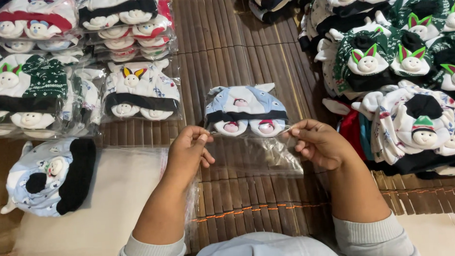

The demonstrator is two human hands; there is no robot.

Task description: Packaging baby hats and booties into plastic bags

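Surface: brown slatted mat (pixel 225 66) fills my view.
Left edge: bagged hat stacks (pixel 81 57) upper left; loose pale blue hat (pixel 50 176) lower left.
Left hand (pixel 187 150): grip pinching the clear bag (pixel 248 142).
Centre: blue hat (pixel 245 108) inside that bag.
Right hand (pixel 320 144): grip pinching the bag's other edge.
Right edge: unbagged green hats (pixel 398 54).
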